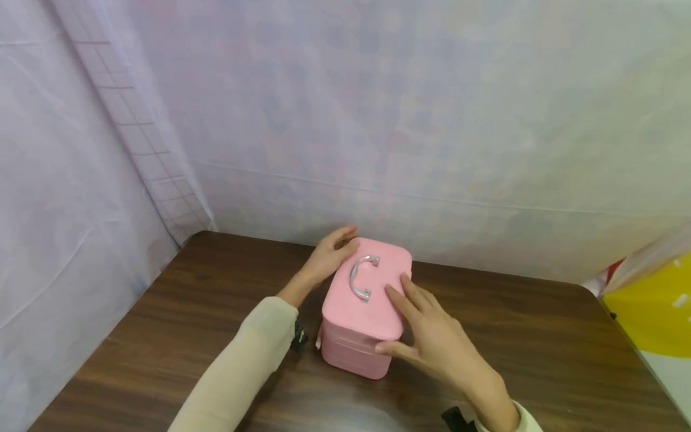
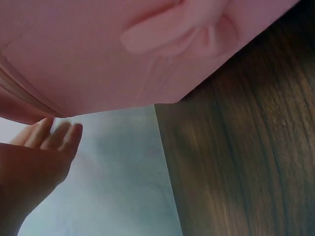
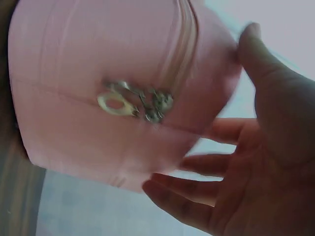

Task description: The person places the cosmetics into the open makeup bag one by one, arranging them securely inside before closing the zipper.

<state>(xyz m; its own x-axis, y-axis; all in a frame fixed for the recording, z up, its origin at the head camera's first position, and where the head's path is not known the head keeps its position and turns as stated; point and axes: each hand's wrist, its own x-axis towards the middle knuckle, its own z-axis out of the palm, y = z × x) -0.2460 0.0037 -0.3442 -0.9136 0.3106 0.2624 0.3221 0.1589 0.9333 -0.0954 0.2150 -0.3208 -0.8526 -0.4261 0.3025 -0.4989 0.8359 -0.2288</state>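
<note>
Near the back edge of a dark wooden table [image 1: 540, 336], close to the middle: 1 pink case [image 1: 367, 306], lid shut, silver handle [image 1: 360, 277] lying flat on top. Pressed against its far left corner, the left hand [image 1: 330, 255], fingers straight and relaxed, curled round nothing; a cream sleeve [image 1: 237, 366] trailing back toward the camera. Laid across the near right side of the lid, the right hand [image 1: 432, 339], open, fingers stretched over the top and thumb reaching along the front wall.

From the right wrist: zipper pulls [image 3: 135, 104] in silver metal, bunched together on the case's seam, just beside the spread fingers [image 3: 197, 164] of the right hand, thumb at the case's upper edge. Slightly blurred, so contact of each fingertip hard to judge.

From the left wrist: the case's pink side filling the upper frame, a soft pink tab [image 2: 162, 32] sewn to it, fingertips [image 2: 64, 137] of the left hand just below the lower edge, touching or barely apart, impossible to say which.

Behind the table, pale draped sheeting [image 1: 378, 120]; at the far right, something yellow [image 1: 655, 306].
</note>
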